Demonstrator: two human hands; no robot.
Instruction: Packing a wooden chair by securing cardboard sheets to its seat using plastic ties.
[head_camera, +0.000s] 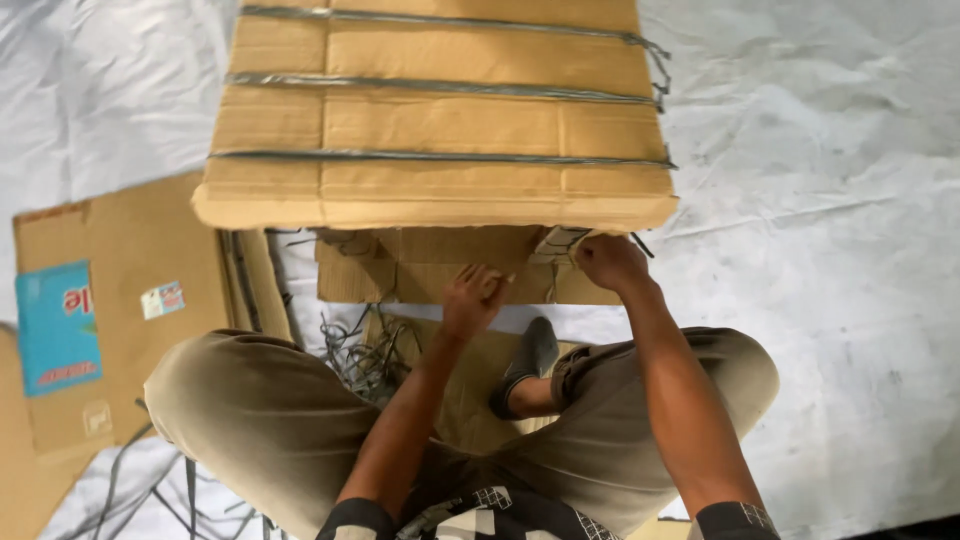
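A thick bundle of flattened brown cardboard (440, 120) stands in front of me, bound by three grey straps (440, 156). My left hand (472, 298) reaches under its near edge with fingers curled, touching the cardboard pieces (440, 262) beneath. At the bundle's lower right corner my right hand (608, 260) is closed on a grey strap end (560, 240). I sit cross-legged, knees either side of my arms.
A flat cardboard sheet (130, 300) with a blue label (55, 325) lies at the left. Loose grey straps (365, 355) tangle between my knees, and more trail at the lower left. A white tarp (830, 200) covers the floor.
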